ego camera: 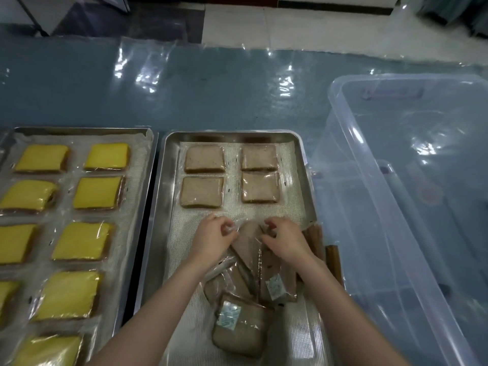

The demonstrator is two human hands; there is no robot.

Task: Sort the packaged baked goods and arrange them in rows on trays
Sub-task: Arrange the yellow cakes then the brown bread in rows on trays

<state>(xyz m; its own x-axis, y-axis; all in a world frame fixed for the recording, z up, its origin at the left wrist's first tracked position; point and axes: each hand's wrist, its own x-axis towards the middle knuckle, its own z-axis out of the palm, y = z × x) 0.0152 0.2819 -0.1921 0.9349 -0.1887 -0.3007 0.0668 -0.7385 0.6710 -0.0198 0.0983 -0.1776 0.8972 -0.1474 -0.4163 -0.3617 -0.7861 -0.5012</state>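
**Progress.** The left tray (pixel 79 129) holds yellow packets (pixel 99 192) in two columns, running from the far end to the near end. As far as the view shows, this tray looks full or close to it; its left side is cut off. The mid tray (pixel 158 207) holds four brown packets (pixel 203 191), laid flat at the far end in two rows of two. The third row is not yet laid. A loose pile (pixel 239 328) of brown packets lies at the near end of the same tray, overlapping and tilted. By this count, the brown sort is well under half done.

**Hands.** The left hand (pixel 214 233) and the right hand (pixel 284 237) meet over the middle of the mid tray. Each hand has its fingers curled in, pinching the clear wrapper of the held packet (pixel 249 233) at its far corners. The packet sits tilted between the hands, just near of the second row. Whether its lower edge rests on the pile cannot be told.

**Surroundings.** A clear bin (pixel 351 133) stands to the right, touching or just beside the mid tray. Brown sticks (pixel 315 241) lie along that tray's right edge, near the right hand. The table (pixel 211 96) is covered in glossy film.

**Obstructions.** The pile occupies the near rows and must be moved as they fill. The sticks may crowd the right column.
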